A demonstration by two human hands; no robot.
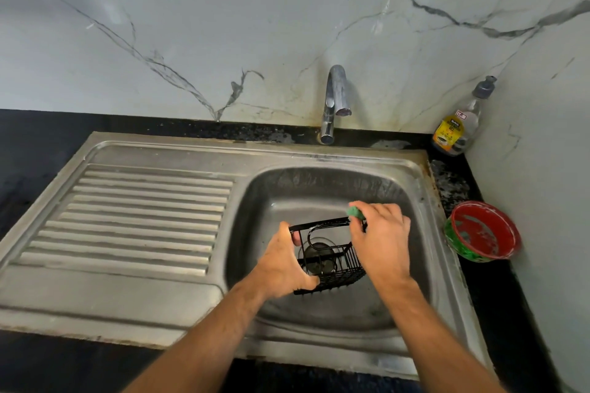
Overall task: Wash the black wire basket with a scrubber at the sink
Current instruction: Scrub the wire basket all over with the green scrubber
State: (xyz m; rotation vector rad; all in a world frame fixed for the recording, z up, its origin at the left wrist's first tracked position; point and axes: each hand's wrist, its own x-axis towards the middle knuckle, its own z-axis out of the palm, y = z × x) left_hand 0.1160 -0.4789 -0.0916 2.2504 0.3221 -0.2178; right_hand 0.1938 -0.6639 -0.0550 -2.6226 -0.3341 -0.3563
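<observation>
a: gripping noted on both sides. left hand (284, 265) curls round the near-left side of the basket (332, 260), thumb low by the bottom corner, fingers hooked over the upper rim with a fingertip showing inside the wire.

b: and the right?

a: right hand (381, 238) comes in from the right, wrist bent, knuckles up. it pinches a green scrubber (356, 212) between thumb and fingers and holds it against the far-right corner of the basket's top rim.

b: where does the basket sit?

a: held over the basin of the sink (424, 233), above the drain (316, 257), which shows through the wires. it is tilted, open top turned toward the far wall. whether the bottom touches the basin, cannot tell.

b: forearms?

a: both bare, rising from the lower edge and converging on the basket; left one crosses the sink's front lip, right one runs steeper along the basin's right side.

b: surroundings?

a: tap (335, 102) behind the basin, spout over it. ribbed drainboard (137, 210) to the left. soap bottle (456, 124) in the far-right corner on the dark counter (32, 143). a red and green bowl (482, 233) just right of the sink, on the counter. marble-look wall (223, 25) behind.
</observation>
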